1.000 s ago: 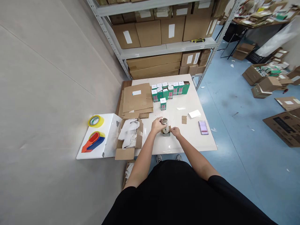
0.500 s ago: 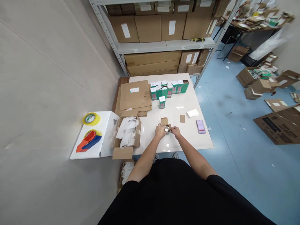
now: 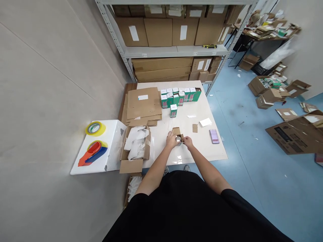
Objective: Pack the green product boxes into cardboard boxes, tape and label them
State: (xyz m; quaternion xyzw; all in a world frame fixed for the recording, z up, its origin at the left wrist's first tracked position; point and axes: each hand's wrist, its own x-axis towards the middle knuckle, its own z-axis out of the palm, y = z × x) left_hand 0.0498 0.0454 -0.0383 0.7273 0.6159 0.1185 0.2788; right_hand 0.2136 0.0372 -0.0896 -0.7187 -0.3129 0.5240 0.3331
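Near the front edge of the white table, a small open carton point(image 3: 176, 130) stands with its brown inner flap raised. A round silver top of some object point(image 3: 178, 138) shows inside it. My left hand point(image 3: 171, 139) is wrapped around the carton's left side, fingers closed on it. My right hand point(image 3: 187, 141) pinches the brown flap at the carton's right side; the fingertips are small in view. Beyond my hands, a single green-and-white box point(image 3: 173, 111) stands upright in front of a cluster of similar boxes point(image 3: 181, 97).
Flattened cardboard point(image 3: 144, 107) and an open box of white packing material point(image 3: 136, 144) lie left. Tape rolls point(image 3: 95, 128) and a red tape dispenser point(image 3: 89, 154) sit on a white block. Purple packets point(image 3: 214, 136), a white pad point(image 3: 205, 122) and a cardboard piece point(image 3: 195, 128) lie right. Shelving point(image 3: 161, 51) stands behind.
The camera view has shifted slightly. Both hands stay at the same small carton, with only slight movement of the fingers.
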